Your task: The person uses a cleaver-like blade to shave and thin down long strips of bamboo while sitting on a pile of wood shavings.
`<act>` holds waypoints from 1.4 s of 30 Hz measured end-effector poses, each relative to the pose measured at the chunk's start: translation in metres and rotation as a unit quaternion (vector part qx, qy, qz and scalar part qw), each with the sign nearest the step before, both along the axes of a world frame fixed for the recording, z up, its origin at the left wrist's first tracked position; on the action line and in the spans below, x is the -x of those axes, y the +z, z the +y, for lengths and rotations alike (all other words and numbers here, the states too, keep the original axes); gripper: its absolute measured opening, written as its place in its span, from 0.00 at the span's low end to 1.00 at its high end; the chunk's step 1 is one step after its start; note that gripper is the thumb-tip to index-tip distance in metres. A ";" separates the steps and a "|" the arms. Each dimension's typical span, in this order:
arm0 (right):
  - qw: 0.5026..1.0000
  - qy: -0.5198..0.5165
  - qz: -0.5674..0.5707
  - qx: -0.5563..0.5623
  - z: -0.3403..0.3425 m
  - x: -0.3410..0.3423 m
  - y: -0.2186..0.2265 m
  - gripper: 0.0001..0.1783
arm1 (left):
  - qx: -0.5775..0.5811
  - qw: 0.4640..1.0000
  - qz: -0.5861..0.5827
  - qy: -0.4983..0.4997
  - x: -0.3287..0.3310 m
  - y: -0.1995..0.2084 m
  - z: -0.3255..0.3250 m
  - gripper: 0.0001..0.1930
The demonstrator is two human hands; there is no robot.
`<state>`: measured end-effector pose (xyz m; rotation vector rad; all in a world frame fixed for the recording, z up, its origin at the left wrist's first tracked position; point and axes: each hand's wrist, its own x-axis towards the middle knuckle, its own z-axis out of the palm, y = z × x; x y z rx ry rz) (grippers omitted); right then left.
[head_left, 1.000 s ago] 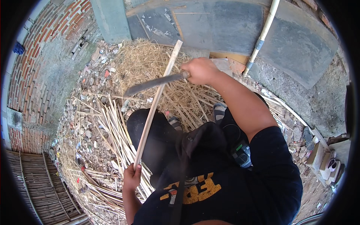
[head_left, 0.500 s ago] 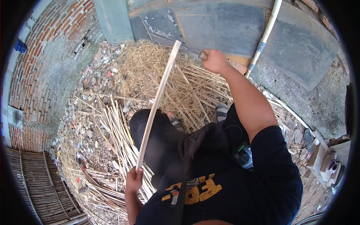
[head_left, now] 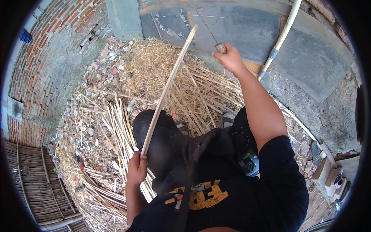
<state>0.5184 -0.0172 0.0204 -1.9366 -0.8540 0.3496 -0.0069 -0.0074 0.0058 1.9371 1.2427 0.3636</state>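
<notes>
In my left hand (head_left: 136, 168), closed at my left hip, is the lower end of a long pale bamboo strip (head_left: 166, 94). It slants up and away past my knee, bowing slightly toward its far tip. My right hand (head_left: 232, 60) reaches forward, fingers wrapped around the wooden handle of a long thin-bladed knife (head_left: 221, 48). The narrow blade points up and to the left, beyond the strip's far end and apart from it.
Many split strips (head_left: 119, 131) lie on rubble to my left. Straw-like shavings (head_left: 148, 65) heap up ahead. A white pipe (head_left: 284, 33) leans by grey panels (head_left: 247, 29). A brick wall (head_left: 34, 81) stands left; a boxy device (head_left: 249, 162) is beside my right thigh.
The knife has swung from pointing left near the strip's tip to pointing upward, away from it. My right hand rose slightly; the strip's far end moved up and right.
</notes>
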 end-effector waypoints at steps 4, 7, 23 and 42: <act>1.000 0.008 0.001 -0.004 -0.001 0.003 0.005 0.27 | -0.076 0.997 0.021 -0.021 -0.009 0.011 -0.002 0.12; 0.999 0.028 -0.005 0.032 -0.007 0.015 0.019 0.29 | -0.055 0.994 0.090 -0.007 -0.008 0.016 -0.001 0.12; 0.964 0.222 -0.091 0.116 -0.005 0.055 0.025 0.27 | 0.284 0.954 -0.098 0.001 0.057 -0.032 -0.010 0.12; 0.875 0.379 -0.260 0.150 -0.003 0.116 -0.001 0.17 | -0.096 0.981 0.143 -0.082 -0.021 0.007 -0.017 0.14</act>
